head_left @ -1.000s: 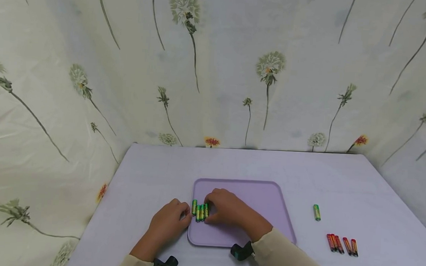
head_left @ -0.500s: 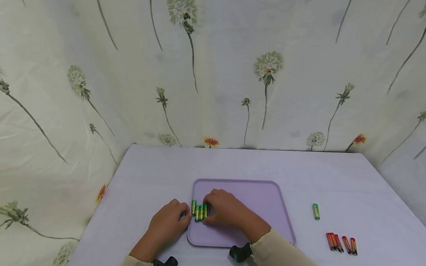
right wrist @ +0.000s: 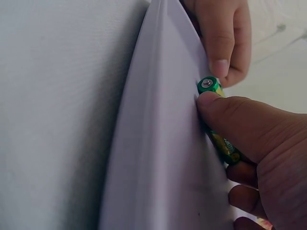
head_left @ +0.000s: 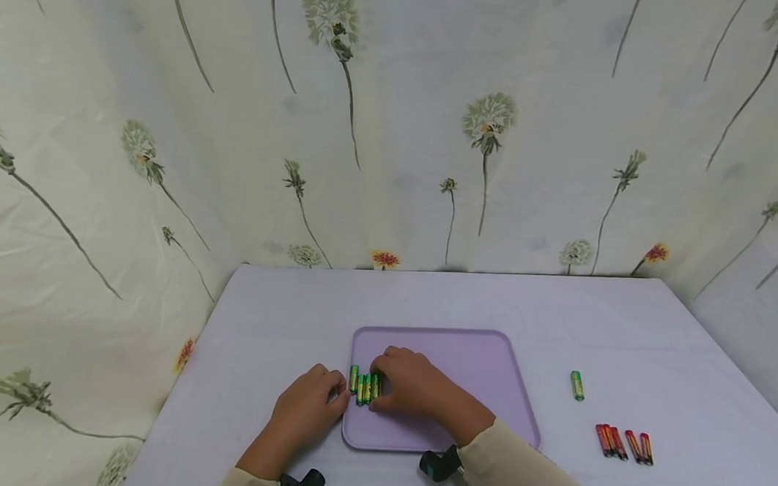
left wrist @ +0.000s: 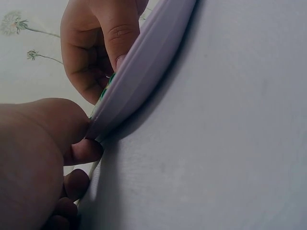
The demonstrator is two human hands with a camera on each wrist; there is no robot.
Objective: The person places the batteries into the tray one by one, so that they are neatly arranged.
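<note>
A dandelion-print curtain (head_left: 395, 126) hangs behind the pale lilac bench (head_left: 280, 303) where I work. On the bench sits a lavender tray (head_left: 469, 357), shallow-rimmed and stiff-looking. My right hand (head_left: 408, 383) lies over the tray's left part, thumb and curled fingers pinching the row of green batteries (head_left: 364, 385), which lie side by side on the tray floor just inside its left rim. My left hand (head_left: 305, 406) rests on the bench against that rim, fingers curled; from the wrist view I cannot tell whether they grip the rim or only press against it. Off to my right, well apart from the tray, a single green battery (head_left: 577, 386) lies alone on the bench, and nearer me a cluster of red batteries (head_left: 623, 444).

The green cells look small, hard and smooth: light for one hand, I judge, but prone to roll and slip. Their long sides seem the best hold, pinched across the barrel, or the row squeezed from both ends.
</note>
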